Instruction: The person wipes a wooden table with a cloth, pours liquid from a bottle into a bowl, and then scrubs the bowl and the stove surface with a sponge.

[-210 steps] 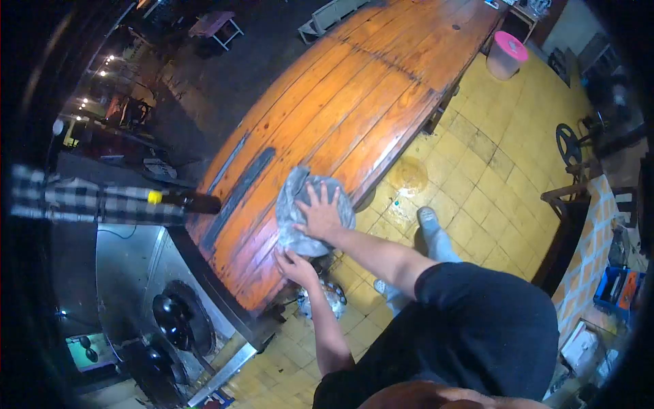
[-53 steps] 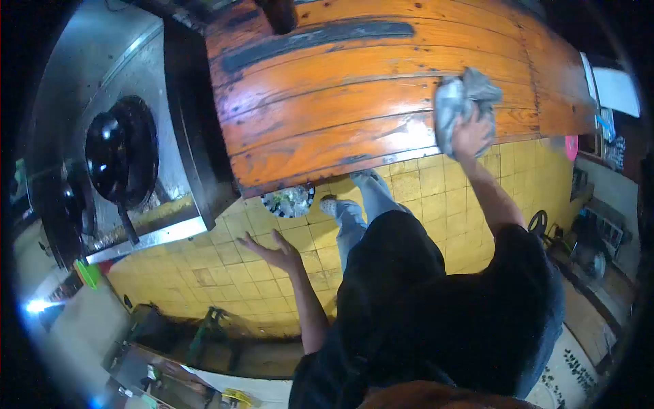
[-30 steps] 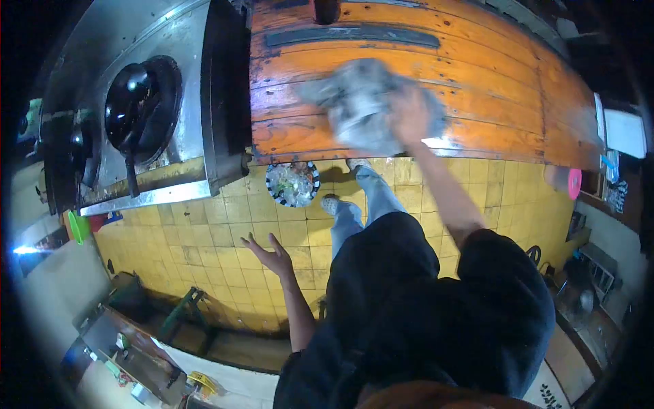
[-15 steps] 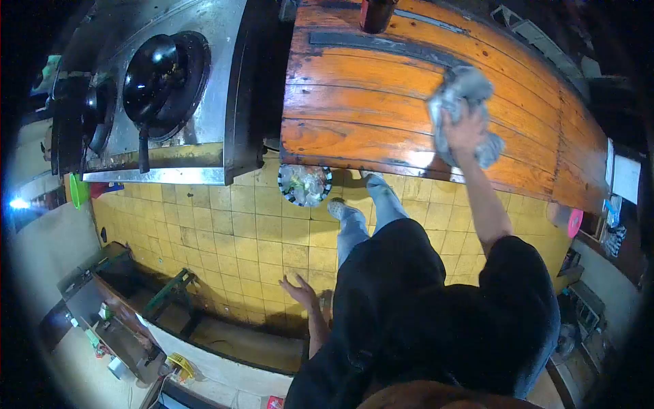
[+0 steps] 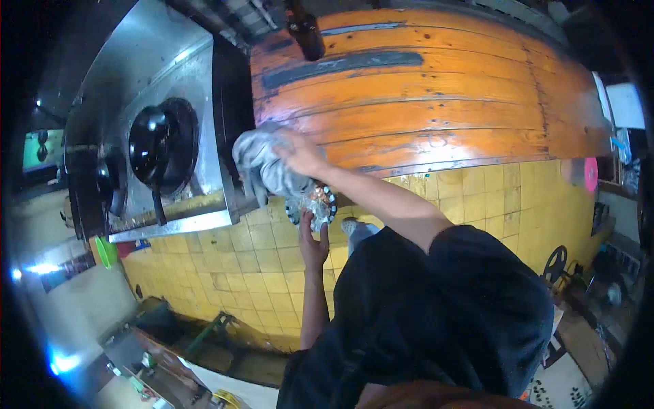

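Observation:
At the near left corner of the orange wooden table [image 5: 436,126], my right hand [image 5: 300,155] grips a crumpled grey cloth [image 5: 262,163]. Part of the cloth hangs over the table's edge. My left hand [image 5: 313,242] is lower down, raised over the floor with thumb and fingers apart and nothing between them. Just beyond its fingertips is a round bin with a black-and-white rim [image 5: 332,204], holding clear plastic and scraps. The cloth and my right forearm overlap part of the bin in this view.
To the left stands a steel stove [image 5: 204,146] with a black wok [image 5: 150,146], its handle pointing toward me. A dark bottle [image 5: 306,34] is at the table's far left. Yellow tiles [image 5: 238,273] cover the floor, and a low dark bench [image 5: 252,361] lies behind on the left.
My right hand has swept the cloth leftward across the table to its corner. My left hand has risen from beside my leg toward the bin. The view has shifted too.

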{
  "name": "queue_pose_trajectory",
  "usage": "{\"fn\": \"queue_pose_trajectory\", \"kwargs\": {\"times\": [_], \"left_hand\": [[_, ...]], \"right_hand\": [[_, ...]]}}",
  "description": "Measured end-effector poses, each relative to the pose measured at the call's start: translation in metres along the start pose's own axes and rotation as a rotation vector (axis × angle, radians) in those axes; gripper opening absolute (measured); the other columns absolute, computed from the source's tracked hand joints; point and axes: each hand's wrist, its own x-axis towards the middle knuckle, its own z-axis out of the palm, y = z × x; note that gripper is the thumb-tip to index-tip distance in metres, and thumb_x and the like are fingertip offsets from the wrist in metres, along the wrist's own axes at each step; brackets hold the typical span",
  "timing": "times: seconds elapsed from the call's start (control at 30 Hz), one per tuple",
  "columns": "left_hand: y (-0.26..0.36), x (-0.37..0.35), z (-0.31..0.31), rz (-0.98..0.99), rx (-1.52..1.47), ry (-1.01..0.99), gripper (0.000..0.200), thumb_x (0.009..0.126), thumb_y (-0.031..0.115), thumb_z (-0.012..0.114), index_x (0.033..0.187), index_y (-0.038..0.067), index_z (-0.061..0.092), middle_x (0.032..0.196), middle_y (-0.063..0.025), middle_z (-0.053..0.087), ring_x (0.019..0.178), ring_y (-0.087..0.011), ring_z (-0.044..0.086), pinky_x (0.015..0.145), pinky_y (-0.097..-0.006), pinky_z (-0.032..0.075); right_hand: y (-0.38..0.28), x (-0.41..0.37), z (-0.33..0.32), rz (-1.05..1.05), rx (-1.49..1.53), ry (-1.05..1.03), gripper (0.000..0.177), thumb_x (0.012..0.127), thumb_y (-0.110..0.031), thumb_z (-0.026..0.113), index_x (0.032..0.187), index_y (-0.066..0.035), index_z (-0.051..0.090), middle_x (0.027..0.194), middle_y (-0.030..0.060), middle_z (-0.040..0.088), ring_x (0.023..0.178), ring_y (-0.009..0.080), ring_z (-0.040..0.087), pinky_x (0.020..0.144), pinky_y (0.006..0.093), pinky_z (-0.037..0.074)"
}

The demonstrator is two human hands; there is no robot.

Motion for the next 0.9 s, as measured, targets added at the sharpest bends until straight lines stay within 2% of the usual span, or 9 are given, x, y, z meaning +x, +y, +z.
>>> {"fn": "queue_pose_trajectory", "kwargs": {"times": [0.03, 0.1, 0.2, 0.27, 0.33, 0.4, 0.43, 0.67, 0.9], "left_hand": [[0.000, 0.008, 0.005, 0.068, -0.018, -0.044, 0.044, 0.085, 0.008, 0.061, 0.125, -0.002, 0.047, 0.130, -0.0232, 0.048, 0.113, -0.0373, 0.053, 0.093, -0.0412, 0.044], [0.016, 0.026, 0.010, 0.171, 0.008, -0.059, 0.042, 0.085, 0.011, 0.061, 0.123, -0.001, 0.049, 0.122, -0.0205, 0.055, 0.114, -0.0351, 0.053, 0.094, -0.0404, 0.043], [0.006, 0.050, 0.032, 0.093, 0.082, 0.031, 0.044, 0.087, 0.019, 0.059, 0.125, -0.001, 0.049, 0.128, -0.0213, 0.051, 0.119, -0.0361, 0.048, 0.099, -0.0431, 0.039], [0.011, 0.078, 0.041, 0.158, 0.235, 0.031, 0.050, 0.088, 0.026, 0.057, 0.129, 0.000, 0.046, 0.134, -0.0208, 0.045, 0.124, -0.0376, 0.043, 0.102, -0.0470, 0.033], [0.015, 0.085, 0.043, 0.214, 0.391, 0.017, 0.056, 0.089, 0.033, 0.056, 0.133, 0.000, 0.043, 0.140, -0.0202, 0.040, 0.128, -0.0390, 0.038, 0.106, -0.0508, 0.028], [0.018, 0.084, 0.050, 0.124, 0.649, -0.141, 0.066, 0.091, 0.041, 0.050, 0.140, 0.001, 0.033, 0.149, -0.0206, 0.027, 0.137, -0.0440, 0.020, 0.108, -0.0613, 0.012], [0.012, 0.076, 0.051, 0.131, 0.644, -0.142, 0.073, 0.090, 0.044, 0.050, 0.144, 0.001, 0.026, 0.150, -0.0174, 0.026, 0.138, -0.0453, 0.013, 0.107, -0.0640, 0.008], [0.015, -0.008, 0.037, -0.112, 0.453, -0.134, 0.077, 0.087, 0.034, 0.060, 0.143, -0.002, 0.022, 0.148, -0.0181, 0.029, 0.139, -0.0420, 0.016, 0.108, -0.0621, 0.008], [0.024, -0.053, 0.013, -0.290, 0.409, 0.185, 0.067, 0.088, 0.023, 0.061, 0.139, -0.003, 0.028, 0.141, -0.0218, 0.037, 0.135, -0.0401, 0.028, 0.110, -0.0569, 0.014]], "right_hand": [[0.001, -0.004, -0.028, -0.061, 0.097, 0.237, 0.036, 0.086, -0.019, 0.056, 0.121, -0.008, 0.057, 0.113, 0.0198, 0.059, 0.105, 0.0377, 0.056, 0.092, 0.0432, 0.043], [0.004, -0.022, -0.114, 0.154, 0.291, 0.229, 0.043, 0.088, -0.020, 0.058, 0.127, -0.006, 0.052, 0.118, 0.0166, 0.059, 0.106, 0.0285, 0.056, 0.091, 0.0376, 0.045], [0.085, -0.072, -0.239, 0.447, 0.005, 0.288, 0.047, 0.092, -0.027, 0.054, 0.133, -0.005, 0.046, 0.115, 0.0154, 0.060, 0.104, 0.0214, 0.057, 0.089, 0.0365, 0.045], [0.120, -0.087, -0.296, 0.310, 0.052, 0.339, 0.048, 0.092, -0.029, 0.053, 0.135, -0.008, 0.046, 0.127, 0.0224, 0.052, 0.117, 0.0302, 0.051, 0.098, 0.0373, 0.040], [0.165, -0.087, -0.307, 0.244, -0.447, 0.383, 0.061, 0.087, -0.043, 0.057, 0.138, -0.011, 0.043, 0.139, 0.0239, 0.039, 0.129, 0.0347, 0.038, 0.106, 0.0458, 0.030], [0.124, -0.070, -0.267, 0.435, -1.183, 0.236, 0.074, 0.080, -0.057, 0.059, 0.140, -0.018, 0.039, 0.142, 0.0242, 0.033, 0.133, 0.0363, 0.030, 0.104, 0.0590, 0.025], [0.133, -0.057, -0.253, 0.433, -1.145, 0.270, 0.085, 0.071, -0.070, 0.057, 0.142, -0.027, 0.035, 0.145, 0.0224, 0.029, 0.136, 0.0384, 0.024, 0.101, 0.0674, 0.019], [0.073, 0.062, -0.097, 0.062, -1.001, -0.054, 0.080, 0.078, -0.072, 0.047, 0.139, -0.021, 0.040, 0.140, 0.0180, 0.034, 0.131, 0.0362, 0.030, 0.105, 0.0611, 0.018], [0.045, 0.063, 0.033, -0.164, -0.844, -0.268, 0.047, 0.084, -0.043, 0.051, 0.124, -0.017, 0.050, 0.128, 0.0165, 0.043, 0.125, 0.0318, 0.037, 0.103, 0.0632, 0.019]]}}
